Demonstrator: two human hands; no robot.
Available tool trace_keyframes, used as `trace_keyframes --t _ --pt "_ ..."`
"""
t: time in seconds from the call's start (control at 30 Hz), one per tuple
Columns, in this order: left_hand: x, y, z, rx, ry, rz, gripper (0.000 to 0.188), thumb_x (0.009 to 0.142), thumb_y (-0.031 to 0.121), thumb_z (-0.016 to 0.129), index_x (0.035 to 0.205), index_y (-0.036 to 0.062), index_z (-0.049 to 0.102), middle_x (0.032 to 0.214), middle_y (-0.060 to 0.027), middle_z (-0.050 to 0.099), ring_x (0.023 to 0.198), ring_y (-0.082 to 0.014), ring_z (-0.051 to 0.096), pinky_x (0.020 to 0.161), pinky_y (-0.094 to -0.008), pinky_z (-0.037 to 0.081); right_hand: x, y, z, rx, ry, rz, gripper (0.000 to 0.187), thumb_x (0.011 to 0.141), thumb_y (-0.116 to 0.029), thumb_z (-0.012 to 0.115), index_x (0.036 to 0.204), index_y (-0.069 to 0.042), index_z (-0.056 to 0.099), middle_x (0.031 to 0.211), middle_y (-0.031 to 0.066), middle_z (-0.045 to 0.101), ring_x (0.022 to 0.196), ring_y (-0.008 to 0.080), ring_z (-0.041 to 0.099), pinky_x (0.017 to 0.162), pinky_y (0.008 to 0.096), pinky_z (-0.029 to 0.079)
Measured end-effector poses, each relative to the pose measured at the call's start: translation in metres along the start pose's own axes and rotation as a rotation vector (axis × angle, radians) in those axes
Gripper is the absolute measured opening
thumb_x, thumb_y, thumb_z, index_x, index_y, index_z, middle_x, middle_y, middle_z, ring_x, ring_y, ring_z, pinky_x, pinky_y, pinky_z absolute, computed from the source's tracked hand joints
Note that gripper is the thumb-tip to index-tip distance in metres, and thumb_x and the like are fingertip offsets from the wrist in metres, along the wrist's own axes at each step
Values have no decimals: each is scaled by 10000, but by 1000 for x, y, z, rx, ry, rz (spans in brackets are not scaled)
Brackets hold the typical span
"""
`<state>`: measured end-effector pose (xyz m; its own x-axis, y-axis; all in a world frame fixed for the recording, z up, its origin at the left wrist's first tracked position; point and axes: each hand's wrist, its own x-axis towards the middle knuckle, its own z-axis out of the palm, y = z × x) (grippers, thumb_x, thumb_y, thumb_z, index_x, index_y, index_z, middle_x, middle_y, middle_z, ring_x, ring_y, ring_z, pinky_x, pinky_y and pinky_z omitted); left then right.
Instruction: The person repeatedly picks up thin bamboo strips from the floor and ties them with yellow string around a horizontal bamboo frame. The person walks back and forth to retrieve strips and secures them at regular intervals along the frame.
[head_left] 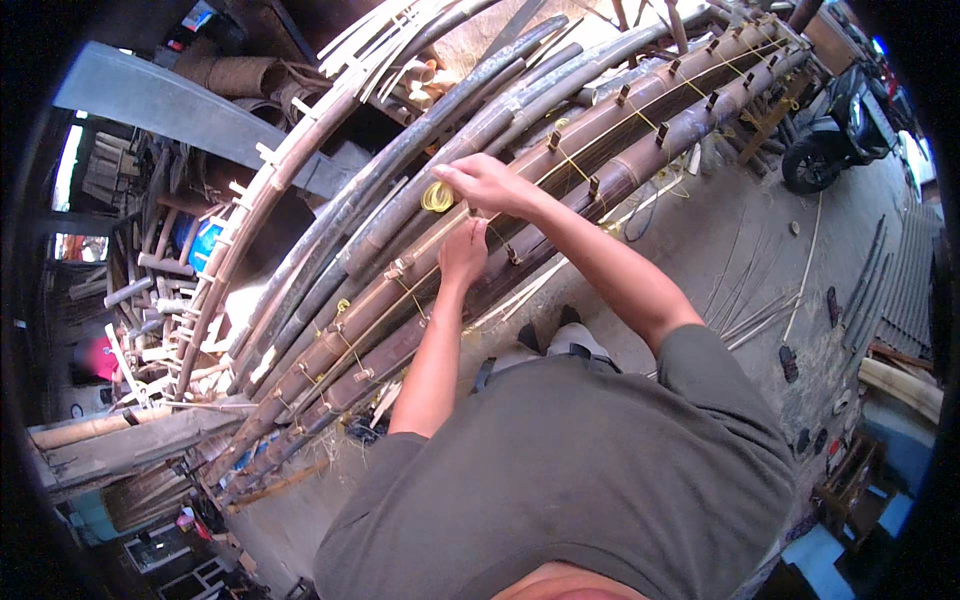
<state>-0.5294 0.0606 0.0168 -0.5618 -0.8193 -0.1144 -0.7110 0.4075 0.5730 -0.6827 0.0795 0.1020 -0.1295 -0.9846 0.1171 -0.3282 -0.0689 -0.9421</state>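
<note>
in the head view, two long bamboo poles, the upper one brown [590,121] and the lower one [628,163] darker, curve diagonally across the middle, set with short dark pegs [622,95] and crossed by yellow twine [575,165]. a looped yellow coil [437,197] hangs just below the fingertips of the right hand [485,185], which is curled narrow; whether it pinches twine i cannot tell. the left hand [463,252] is bunched at the upper pole, its grip hidden. at upper left lies a round, brown, basket-like container [235,75], contents unclear.
</note>
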Motion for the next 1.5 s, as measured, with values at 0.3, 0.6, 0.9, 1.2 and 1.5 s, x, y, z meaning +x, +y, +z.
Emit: trace_keyframes --t 0.3,0.6,0.9,1.2,1.5 --pt "5 11 -3 -425 140 208 256 989 233 507 1005 41 677 796 -89 686 727 -170 636 700 -329 497 -166 59 70 -542 37 -370 330 894 -370 583 730 -86 630 766 90 611 868 296 606 1031 420 377" --pt "134 -48 15 67 242 36 338 933 272 439 969 41 683 915 -221 681 871 -415 652 776 -494 504 -196 44 76 -51 410 -207 247 897 -182 615 1079 -22 567 1128 144 556 1080 314 547 989 405 417" --pt "49 -74 -95 -145 224 141 365 934 278 503 1149 17 641 1031 -239 670 1001 -365 652 860 -423 500 -216 72 187 613 -116 484 341 1017 -273 430 1240 -39 538 1072 63 626 927 133 603 827 284 498" --pt "-101 -117 -94 127 -149 -17 328 874 268 625 1099 38 563 1074 -180 669 1016 -315 631 855 -422 484 -126 -46 249 984 822 42 219 1006 -176 398 908 -69 563 844 63 600 758 169 569 773 298 472" --pt "-93 -133 -90 -32 -7 50 336 955 401 486 1069 147 675 970 -231 665 955 -444 618 822 -518 476 20 3 207 -956 10 -99 502 961 -513 448 956 -89 718 856 149 685 789 271 653 819 437 490"
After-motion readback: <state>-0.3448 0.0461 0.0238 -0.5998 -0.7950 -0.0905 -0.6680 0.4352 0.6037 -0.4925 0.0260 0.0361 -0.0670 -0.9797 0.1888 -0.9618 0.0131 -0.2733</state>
